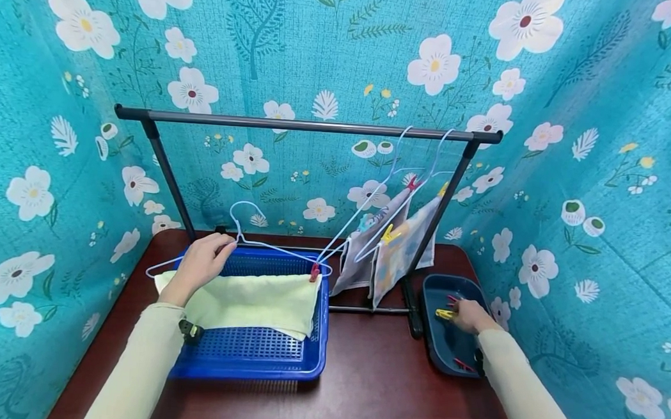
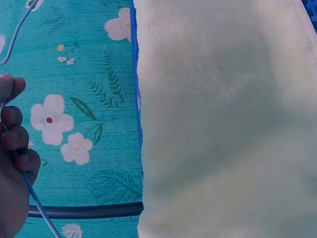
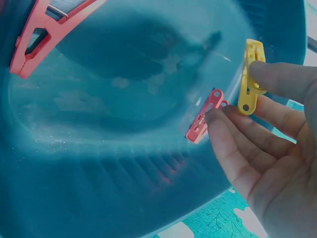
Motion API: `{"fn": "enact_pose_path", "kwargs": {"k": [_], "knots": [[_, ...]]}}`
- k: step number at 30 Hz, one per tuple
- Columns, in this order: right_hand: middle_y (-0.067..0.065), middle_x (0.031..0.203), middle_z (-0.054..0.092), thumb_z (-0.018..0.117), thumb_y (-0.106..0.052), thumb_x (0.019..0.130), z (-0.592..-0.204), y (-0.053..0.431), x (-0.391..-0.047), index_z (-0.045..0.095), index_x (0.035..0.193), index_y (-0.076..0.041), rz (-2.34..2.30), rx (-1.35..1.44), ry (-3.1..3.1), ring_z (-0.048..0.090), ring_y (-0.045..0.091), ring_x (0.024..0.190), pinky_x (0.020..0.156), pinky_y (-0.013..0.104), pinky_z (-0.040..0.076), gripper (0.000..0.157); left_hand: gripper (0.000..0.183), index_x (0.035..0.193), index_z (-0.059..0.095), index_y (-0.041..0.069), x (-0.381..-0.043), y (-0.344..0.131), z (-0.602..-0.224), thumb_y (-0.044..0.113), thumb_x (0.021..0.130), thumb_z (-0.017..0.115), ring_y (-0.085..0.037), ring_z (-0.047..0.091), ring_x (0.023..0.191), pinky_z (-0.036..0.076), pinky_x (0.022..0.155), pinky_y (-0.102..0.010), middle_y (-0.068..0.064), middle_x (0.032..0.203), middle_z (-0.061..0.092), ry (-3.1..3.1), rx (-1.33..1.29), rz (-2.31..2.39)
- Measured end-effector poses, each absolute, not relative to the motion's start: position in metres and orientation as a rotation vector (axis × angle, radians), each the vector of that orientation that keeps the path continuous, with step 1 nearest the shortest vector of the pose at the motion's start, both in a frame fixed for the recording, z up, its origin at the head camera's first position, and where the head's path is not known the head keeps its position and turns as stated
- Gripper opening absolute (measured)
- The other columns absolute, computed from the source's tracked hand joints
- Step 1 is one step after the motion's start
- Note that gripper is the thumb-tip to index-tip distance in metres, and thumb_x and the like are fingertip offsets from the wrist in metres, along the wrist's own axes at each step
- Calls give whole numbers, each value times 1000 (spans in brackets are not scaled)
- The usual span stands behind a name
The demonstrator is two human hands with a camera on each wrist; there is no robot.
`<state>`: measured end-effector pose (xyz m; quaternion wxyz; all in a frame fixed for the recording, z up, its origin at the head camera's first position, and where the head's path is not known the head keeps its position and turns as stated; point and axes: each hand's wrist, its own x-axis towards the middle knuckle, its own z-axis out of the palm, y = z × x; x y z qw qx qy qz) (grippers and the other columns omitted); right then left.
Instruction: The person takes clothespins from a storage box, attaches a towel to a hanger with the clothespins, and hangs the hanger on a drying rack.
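Observation:
My left hand [image 1: 200,266] grips a light blue wire hanger [image 1: 278,249] near the base of its hook, above a blue basket [image 1: 322,356]. A pale yellow cloth [image 1: 249,303] hangs from the hanger, with a red clothespin [image 1: 315,272] at its right end. In the left wrist view, curled fingers [image 2: 20,136] wrap the wire. Over a dark blue tub [image 1: 429,330], my right hand [image 1: 473,316] pinches a yellow clothespin [image 3: 246,94] between thumb and finger. Its other fingertips are right at a red clothespin [image 3: 202,119]. Another red clothespin [image 3: 44,32] lies in the tub.
A black rack [image 1: 294,125] stands at the back of the brown table [image 1: 371,378]. On its right side, two blue hangers [image 1: 364,205] carry a grey cloth [image 1: 358,262] and a checked cloth [image 1: 402,252], held by clothespins. A flowered curtain [image 1: 322,55] surrounds the table.

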<state>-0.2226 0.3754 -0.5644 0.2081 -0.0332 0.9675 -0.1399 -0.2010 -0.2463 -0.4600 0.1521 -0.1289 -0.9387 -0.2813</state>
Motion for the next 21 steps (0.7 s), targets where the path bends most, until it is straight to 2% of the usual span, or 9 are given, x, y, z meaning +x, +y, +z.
{"fn": "enact_pose_path", "kwargs": {"k": [4, 9, 16, 21], "knots": [[17, 94, 61, 58, -8, 89, -563, 376, -219, 59, 113, 10, -422, -95, 2708, 53, 23, 73, 67, 38, 48, 29, 20, 103, 68, 6, -199, -246, -453, 21, 97, 56, -22, 52, 72, 46, 66, -38, -8, 87, 62, -2671, -371, -801], [18, 93, 62, 56, -10, 93, -561, 376, -215, 58, 114, 12, -452, -139, 2768, 53, 22, 71, 63, 35, 46, 31, 19, 101, 68, 6, -199, -248, -447, 20, 97, 55, -22, 54, 72, 47, 66, -40, -8, 89, 63, -2625, -398, -789], [17, 93, 64, 64, -11, 90, -552, 373, -212, 61, 109, 10, -645, -65, 2782, 57, 22, 74, 67, 38, 51, 29, 23, 103, 68, 8, -198, -250, -440, 24, 99, 52, -24, 58, 79, 48, 71, -44, -9, 96, 65, -2609, -390, -789], [14, 91, 64, 65, -13, 89, -543, 370, -209, 63, 106, 6, -713, -109, 2804, 58, 21, 74, 67, 37, 51, 25, 22, 100, 68, 8, -199, -250, -432, 24, 98, 53, -24, 57, 76, 48, 69, -43, -10, 94, 66, -2590, -376, -769]]}}
